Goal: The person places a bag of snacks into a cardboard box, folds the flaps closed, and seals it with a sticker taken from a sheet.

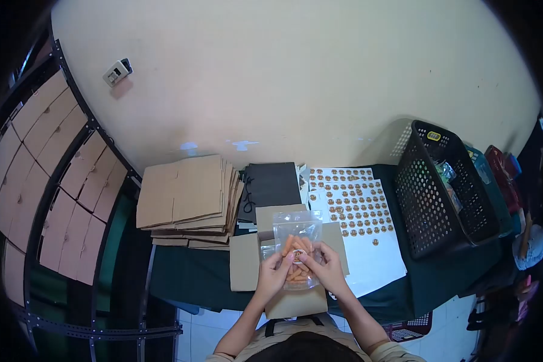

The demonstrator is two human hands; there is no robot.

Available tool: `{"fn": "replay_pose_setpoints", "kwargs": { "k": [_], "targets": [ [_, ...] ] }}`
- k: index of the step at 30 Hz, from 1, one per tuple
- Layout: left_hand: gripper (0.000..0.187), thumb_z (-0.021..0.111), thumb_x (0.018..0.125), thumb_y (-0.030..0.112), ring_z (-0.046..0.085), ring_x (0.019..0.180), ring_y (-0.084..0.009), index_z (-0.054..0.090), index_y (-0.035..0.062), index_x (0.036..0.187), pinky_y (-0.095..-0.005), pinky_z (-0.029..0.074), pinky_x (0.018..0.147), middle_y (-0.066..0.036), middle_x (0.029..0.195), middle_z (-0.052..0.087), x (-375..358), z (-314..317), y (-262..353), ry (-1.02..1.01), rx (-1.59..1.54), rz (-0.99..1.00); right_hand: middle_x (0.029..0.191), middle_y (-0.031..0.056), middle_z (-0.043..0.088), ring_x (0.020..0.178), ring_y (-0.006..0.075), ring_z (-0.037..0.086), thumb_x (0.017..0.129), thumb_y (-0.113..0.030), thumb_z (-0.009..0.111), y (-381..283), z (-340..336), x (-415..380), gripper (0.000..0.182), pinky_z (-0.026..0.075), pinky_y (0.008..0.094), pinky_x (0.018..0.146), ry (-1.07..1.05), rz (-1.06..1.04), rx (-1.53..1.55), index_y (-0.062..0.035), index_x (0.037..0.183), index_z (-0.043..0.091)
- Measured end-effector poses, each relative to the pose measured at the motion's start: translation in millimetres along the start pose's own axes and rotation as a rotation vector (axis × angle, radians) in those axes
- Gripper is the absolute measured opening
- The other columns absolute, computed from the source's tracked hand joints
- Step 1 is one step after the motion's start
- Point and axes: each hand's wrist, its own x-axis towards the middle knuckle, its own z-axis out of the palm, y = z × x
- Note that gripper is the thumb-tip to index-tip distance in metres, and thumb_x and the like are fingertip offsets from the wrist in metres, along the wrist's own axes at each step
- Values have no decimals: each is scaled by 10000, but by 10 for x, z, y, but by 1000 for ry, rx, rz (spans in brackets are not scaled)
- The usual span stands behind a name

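Between my two hands is a clear zip pouch (298, 225) filled with orange stick-shaped pieces, held upright. My left hand (274, 271) grips its left side and my right hand (326, 269) grips its right side. Both thumbs press on a round brown-and-white sticker (298, 256) on the pouch's front. Behind and below the pouch stands an open cardboard box (245, 265) with its flaps spread out; the pouch and hands hide most of its inside. White sheets of round stickers (368, 256) lie to the right of the box, with bare paper at their lower part.
Flattened cardboard boxes (181, 190) are stacked on the left of the dark green tablecloth (187, 274). Beside them lies a black folder (274, 184). A dark perforated basket (431, 193) holding packets stands on the right. A metal rack (87, 114) with closed cartons (72, 223) rises at far left.
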Motion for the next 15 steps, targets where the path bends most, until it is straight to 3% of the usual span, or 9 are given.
{"fn": "replay_pose_setpoints", "kwargs": {
  "k": [6, 9, 11, 15],
  "targets": [
    [302, 516, 922, 226, 488, 669, -21, 569, -21, 1087, -177, 398, 571, 22, 776, 572, 1, -36, -22, -18, -54, -31, 918, 26, 587, 826, 60, 521, 846, -96, 610, 113, -104, -11, 236, 446, 226, 736, -92, 2, 59, 16, 1044, 545],
    [324, 531, 914, 232, 511, 716, -31, 541, -16, 1122, -190, 427, 618, 10, 832, 576, 13, -45, -61, -56, -1, -98, 878, 16, 583, 790, 58, 512, 830, -122, 637, 119, -57, -5, 230, 436, 218, 706, -27, 36, 143, 9, 1001, 556],
    [312, 562, 896, 199, 497, 676, -13, 526, -12, 1123, -176, 410, 569, 28, 811, 567, 4, 57, -139, -18, 1, 187, 806, 6, 568, 744, 47, 497, 797, -151, 681, 71, 18, -5, 238, 409, 187, 647, 84, -88, -149, 10, 926, 562],
    [323, 594, 873, 165, 515, 709, -21, 511, -15, 1128, -174, 416, 590, 21, 837, 576, -53, 11, 86, -111, 190, 56, 728, -16, 535, 692, 28, 466, 762, -174, 721, 206, 80, 76, 243, 370, 168, 588, 204, -182, -119, -7, 851, 568]
  ]
}}
